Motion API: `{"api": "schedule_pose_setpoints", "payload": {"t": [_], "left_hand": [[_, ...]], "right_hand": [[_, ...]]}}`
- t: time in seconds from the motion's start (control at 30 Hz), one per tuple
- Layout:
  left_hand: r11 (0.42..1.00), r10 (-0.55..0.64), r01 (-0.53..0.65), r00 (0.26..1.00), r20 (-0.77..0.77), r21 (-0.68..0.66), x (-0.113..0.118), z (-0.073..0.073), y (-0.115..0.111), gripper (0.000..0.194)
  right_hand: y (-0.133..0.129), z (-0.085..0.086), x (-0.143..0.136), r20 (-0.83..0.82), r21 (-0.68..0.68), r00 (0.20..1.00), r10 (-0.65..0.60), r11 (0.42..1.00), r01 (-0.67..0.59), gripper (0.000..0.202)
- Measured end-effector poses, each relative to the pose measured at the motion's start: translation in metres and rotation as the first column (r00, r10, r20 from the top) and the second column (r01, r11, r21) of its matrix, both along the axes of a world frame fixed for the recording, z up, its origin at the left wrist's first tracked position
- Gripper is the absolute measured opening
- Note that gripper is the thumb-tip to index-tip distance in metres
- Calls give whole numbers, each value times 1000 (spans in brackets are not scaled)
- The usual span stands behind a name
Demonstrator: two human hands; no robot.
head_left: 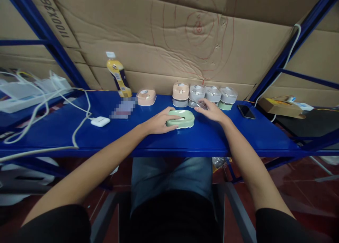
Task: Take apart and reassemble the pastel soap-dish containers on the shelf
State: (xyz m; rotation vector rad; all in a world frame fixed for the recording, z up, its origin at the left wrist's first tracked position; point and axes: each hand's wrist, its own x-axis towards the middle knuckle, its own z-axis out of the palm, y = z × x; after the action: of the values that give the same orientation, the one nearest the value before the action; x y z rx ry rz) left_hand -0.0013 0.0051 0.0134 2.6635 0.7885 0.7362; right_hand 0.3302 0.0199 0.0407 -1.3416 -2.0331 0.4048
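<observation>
A green oval case (186,120) with a hole in its recessed top lies on the blue table (148,142). Around its left side is my left hand (162,122), with fingers on the top and along the front edge. My right hand (210,110) holds a clear plastic cover (199,104) behind and to the right of the case. Stacked cases stand just behind: a pink one (180,91) on a grey one, grey ones (197,92), and a grey one over a green one (225,105). A single pink case (146,97) sits farther left.
A yellow bottle (119,75) stands at the back left, near a blurred card (123,109). White cables and a white case (100,121) lie left. A phone (246,111) and a cardboard box (282,108) are at right. Cardboard forms the back wall.
</observation>
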Motion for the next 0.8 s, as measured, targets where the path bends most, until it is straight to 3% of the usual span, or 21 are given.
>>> {"api": "schedule_pose_setpoints", "payload": {"t": [0.17, 0.4, 0.6, 0.8], "left_hand": [[998, 69, -69, 993, 92, 3, -6, 1, 9, 52], [936, 351, -351, 924, 148, -29, -31, -1, 35, 55], [927, 372, -368, 925, 74, -66, -37, -6, 45, 49], [950, 309, -311, 939, 151, -14, -29, 0, 32, 45]], "right_hand": [[5, -4, -1, -33, 16, 999, -14, 1000, 15, 76], [19, -9, 22, 92, -48, 996, -4, 999, 8, 84], [21, -10, 25, 208, -105, 978, 7, 994, 15, 84], [14, -3, 22, 154, -95, 987, -55, 993, 71, 87]]}}
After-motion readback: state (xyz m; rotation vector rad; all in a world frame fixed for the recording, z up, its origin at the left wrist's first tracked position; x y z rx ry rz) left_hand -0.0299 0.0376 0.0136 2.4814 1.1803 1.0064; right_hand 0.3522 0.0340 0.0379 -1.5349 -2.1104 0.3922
